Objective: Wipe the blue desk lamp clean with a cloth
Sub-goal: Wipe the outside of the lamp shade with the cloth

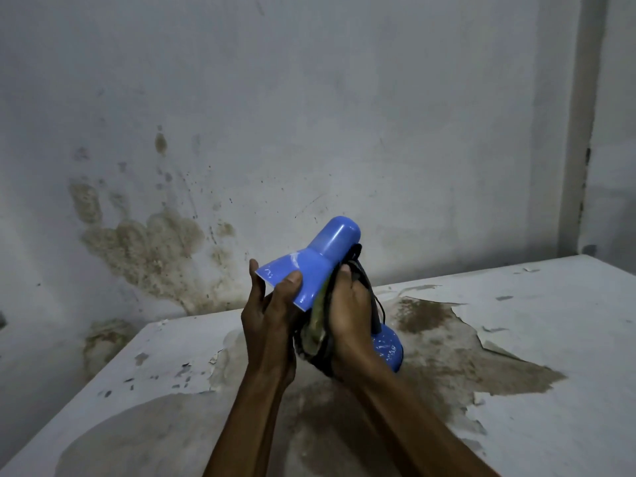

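Left hand (272, 304) pinches the blue lamp (309, 266) shade rim; right hand (347, 304) grips a cloth (315, 325) against it.

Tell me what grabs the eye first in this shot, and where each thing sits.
The bright blue desk lamp stands out at centre, lifted above the table, its shade gripped at the rim by the left hand. The right hand presses a dark cloth against the lamp just below the shade, with the round blue base showing behind it. Beneath lies a white table with peeling, stained paint, and a blotchy brown stain marks the wall at left.
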Action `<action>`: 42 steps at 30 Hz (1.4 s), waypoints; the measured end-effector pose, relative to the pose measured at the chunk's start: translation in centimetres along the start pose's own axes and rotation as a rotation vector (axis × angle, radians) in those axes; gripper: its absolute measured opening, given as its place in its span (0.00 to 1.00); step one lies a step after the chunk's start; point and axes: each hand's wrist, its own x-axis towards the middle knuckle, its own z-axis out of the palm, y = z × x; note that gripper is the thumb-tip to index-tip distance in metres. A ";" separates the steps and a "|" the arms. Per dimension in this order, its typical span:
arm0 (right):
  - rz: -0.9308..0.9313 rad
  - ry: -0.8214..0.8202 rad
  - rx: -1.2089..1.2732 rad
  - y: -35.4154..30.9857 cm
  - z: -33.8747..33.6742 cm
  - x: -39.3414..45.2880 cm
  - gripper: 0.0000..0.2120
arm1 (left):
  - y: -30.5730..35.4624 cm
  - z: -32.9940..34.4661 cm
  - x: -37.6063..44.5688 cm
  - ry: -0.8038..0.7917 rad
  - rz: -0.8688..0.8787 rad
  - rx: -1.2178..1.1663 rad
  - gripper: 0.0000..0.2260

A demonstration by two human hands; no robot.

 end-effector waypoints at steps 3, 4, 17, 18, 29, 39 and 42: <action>0.262 -0.259 0.458 -1.4 -1.5 0.8 0.30 | -0.1 0.1 -0.2 0.032 0.026 0.001 0.46; 0.266 -0.250 0.477 -1.1 -1.5 0.9 0.29 | -0.3 0.2 -0.3 0.045 0.028 0.009 0.46; -1.009 -0.235 -0.505 0.1 -1.1 -0.3 0.16 | -0.6 0.0 -0.5 0.101 0.073 0.020 0.45; -1.054 -0.260 -0.598 -0.6 -1.4 0.4 0.17 | -0.9 0.1 -0.5 0.116 0.094 0.032 0.42; -1.095 -0.525 -1.217 -7.1 0.5 4.0 0.24 | -1.1 0.4 -0.8 0.071 0.035 -0.123 0.29; -0.958 -0.744 -0.879 -6.9 -0.4 3.2 0.24 | -1.1 0.7 -0.7 0.090 0.096 -0.079 0.25; -1.021 -0.675 -0.978 -7.3 0.0 3.5 0.24 | -1.1 0.8 -0.5 0.087 0.070 -0.066 0.25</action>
